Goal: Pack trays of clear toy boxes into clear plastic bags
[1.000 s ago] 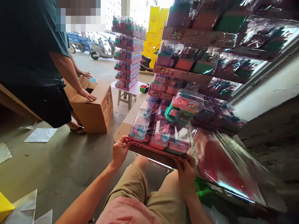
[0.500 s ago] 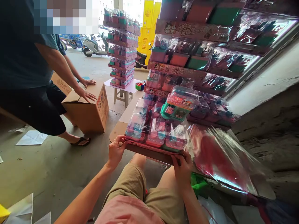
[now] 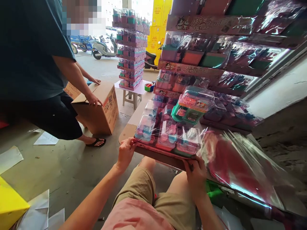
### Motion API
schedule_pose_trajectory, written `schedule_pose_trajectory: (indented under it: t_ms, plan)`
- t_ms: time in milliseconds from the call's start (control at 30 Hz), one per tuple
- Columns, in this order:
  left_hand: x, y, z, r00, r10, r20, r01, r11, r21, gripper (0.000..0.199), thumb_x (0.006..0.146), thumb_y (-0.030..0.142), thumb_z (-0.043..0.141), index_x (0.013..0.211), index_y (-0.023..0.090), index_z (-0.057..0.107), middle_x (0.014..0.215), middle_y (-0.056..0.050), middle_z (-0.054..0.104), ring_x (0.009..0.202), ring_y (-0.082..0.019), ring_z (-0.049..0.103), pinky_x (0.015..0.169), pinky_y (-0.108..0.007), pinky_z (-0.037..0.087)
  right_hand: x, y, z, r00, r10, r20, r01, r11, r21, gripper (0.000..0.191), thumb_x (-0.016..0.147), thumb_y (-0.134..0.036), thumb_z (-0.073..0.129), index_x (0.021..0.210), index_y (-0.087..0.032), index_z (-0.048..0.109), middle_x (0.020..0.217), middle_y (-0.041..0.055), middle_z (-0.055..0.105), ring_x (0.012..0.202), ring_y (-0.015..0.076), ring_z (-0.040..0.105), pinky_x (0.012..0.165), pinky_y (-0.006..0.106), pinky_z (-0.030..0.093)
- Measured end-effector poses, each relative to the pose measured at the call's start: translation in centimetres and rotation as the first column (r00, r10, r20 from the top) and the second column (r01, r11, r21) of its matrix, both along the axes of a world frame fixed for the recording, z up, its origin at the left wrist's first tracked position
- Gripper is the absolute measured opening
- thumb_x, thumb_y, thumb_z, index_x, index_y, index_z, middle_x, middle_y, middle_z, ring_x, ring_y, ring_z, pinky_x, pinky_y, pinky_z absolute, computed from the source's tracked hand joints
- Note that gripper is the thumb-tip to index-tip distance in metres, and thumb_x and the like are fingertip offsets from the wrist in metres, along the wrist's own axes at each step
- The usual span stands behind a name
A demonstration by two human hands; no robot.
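Observation:
On the table before me is a shallow cardboard display tray (image 3: 163, 153) of small toy boxes (image 3: 168, 135) with clear lids, partly covered by shiny clear film. My left hand (image 3: 126, 155) pinches the tray's front left corner between thumb and fingers. At the front right corner, my right hand (image 3: 196, 172) is closed on the same edge, some of its fingers hidden. Whether the hands also grip the film cannot be made out. A larger teal toy box (image 3: 192, 107) with a clear top rests over the tray's back right part.
Wrapped trays stand in a tall stack (image 3: 189, 68) behind. Loose clear film (image 3: 240, 166) lies to the right. At left, a person leans over a cardboard carton (image 3: 98, 111), hands on it. Another stack (image 3: 130, 51) stands on a stool (image 3: 131, 99). Papers (image 3: 35, 207) lie on the floor.
The view has turned slightly left, so everything sits further right. My hands keep their hold on the tray. The other person's hands have shifted from flat on the carton's top toward its edges.

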State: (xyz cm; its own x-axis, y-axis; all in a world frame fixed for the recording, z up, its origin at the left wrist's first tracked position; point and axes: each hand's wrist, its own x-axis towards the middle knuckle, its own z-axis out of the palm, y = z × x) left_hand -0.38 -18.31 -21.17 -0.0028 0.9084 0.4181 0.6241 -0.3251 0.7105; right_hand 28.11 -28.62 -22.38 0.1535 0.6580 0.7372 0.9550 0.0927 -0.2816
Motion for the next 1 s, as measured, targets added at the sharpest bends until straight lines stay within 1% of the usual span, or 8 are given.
schedule_pose_trajectory:
  t_ms: [200,433,533,633,733,800,900,1000]
  plan:
    - [-1.3,1.6,0.2,0.985,-0.115,-0.131,0.126,0.989,0.074,0.008,0.080,0.022,0.053,0.076,0.022,0.060,0.077,-0.001,0.062,0.080,-0.019,0.058,0.084,-0.031,0.040,-0.2,0.2,0.9,0.999,0.019,-0.035,-0.020,1.000,-0.021,0.021,0.087,-0.038,0.048,0.077,-0.020,0.046,0.085,0.0064,0.053,0.077,0.0194,0.054,0.064,0.032,0.045]
    - [-2.7,3.0,0.9,0.912,-0.400,-0.089,0.400,0.916,-0.025,0.009,0.080,0.017,0.049,0.082,0.023,0.056,0.086,-0.001,0.060,0.088,-0.016,0.057,0.083,-0.026,0.043,0.9,0.2,0.4,0.992,0.051,-0.115,-0.058,0.997,-0.053,0.023,0.088,-0.042,0.044,0.089,-0.019,0.049,0.085,0.0059,0.052,0.075,0.0195,0.052,0.066,0.034,0.044]
    - [-2.4,2.5,0.8,0.915,-0.397,-0.070,0.396,0.918,-0.031,0.009,0.077,0.018,0.055,0.086,0.022,0.054,0.089,-0.001,0.058,0.084,-0.015,0.057,0.076,-0.024,0.044,0.7,0.5,0.1,0.984,0.009,-0.177,-0.017,0.999,-0.045,0.039,0.077,-0.055,0.055,0.092,-0.019,0.049,0.086,0.0060,0.051,0.074,0.0199,0.051,0.065,0.035,0.044]
    - [-1.2,2.0,0.2,0.968,-0.244,-0.064,0.246,0.969,0.015,0.018,0.071,0.022,0.066,0.081,0.021,0.052,0.086,0.000,0.056,0.082,-0.017,0.056,0.074,-0.026,0.044,0.0,1.0,-0.1,0.969,-0.062,-0.238,0.061,0.998,-0.014,0.052,0.068,-0.063,0.060,0.090,-0.017,0.048,0.085,0.0070,0.050,0.076,0.0218,0.051,0.065,0.037,0.044]
    - [-0.5,2.0,-0.1,0.986,-0.158,-0.046,0.160,0.986,0.043,0.013,0.074,0.020,0.062,0.075,0.020,0.049,0.078,0.001,0.055,0.075,-0.015,0.055,0.069,-0.024,0.044,-0.3,1.2,-0.3,0.961,-0.076,-0.266,0.077,0.997,-0.007,0.049,0.071,-0.062,0.057,0.089,-0.017,0.047,0.086,0.0083,0.049,0.078,0.0231,0.052,0.067,0.038,0.045]
    - [-0.8,2.4,-0.1,0.973,-0.225,-0.049,0.227,0.973,0.039,0.009,0.078,0.018,0.057,0.075,0.021,0.049,0.077,0.001,0.055,0.075,-0.015,0.056,0.069,-0.024,0.044,-0.1,1.1,-0.5,0.961,-0.061,-0.269,0.058,0.998,-0.020,0.044,0.075,-0.058,0.054,0.090,-0.017,0.047,0.087,0.0088,0.049,0.080,0.0232,0.052,0.069,0.040,0.045]
    - [-2.1,2.9,0.3,0.935,-0.348,-0.068,0.350,0.936,0.026,0.005,0.079,0.016,0.054,0.079,0.021,0.052,0.080,0.001,0.059,0.083,-0.016,0.058,0.080,-0.027,0.045,0.4,0.8,-0.6,0.959,-0.034,-0.283,0.022,0.999,-0.046,0.035,0.079,-0.050,0.051,0.090,-0.017,0.047,0.088,0.0084,0.048,0.080,0.0226,0.051,0.070,0.040,0.045]
    - [-2.6,2.9,0.4,0.915,-0.393,-0.087,0.396,0.918,0.013,0.007,0.080,0.015,0.052,0.082,0.022,0.052,0.083,0.001,0.062,0.083,-0.016,0.060,0.090,-0.032,0.043,0.2,0.8,-0.6,0.951,-0.037,-0.306,0.022,0.998,-0.054,0.041,0.075,-0.053,0.055,0.092,-0.017,0.047,0.090,0.0080,0.048,0.083,0.0230,0.050,0.074,0.042,0.044]
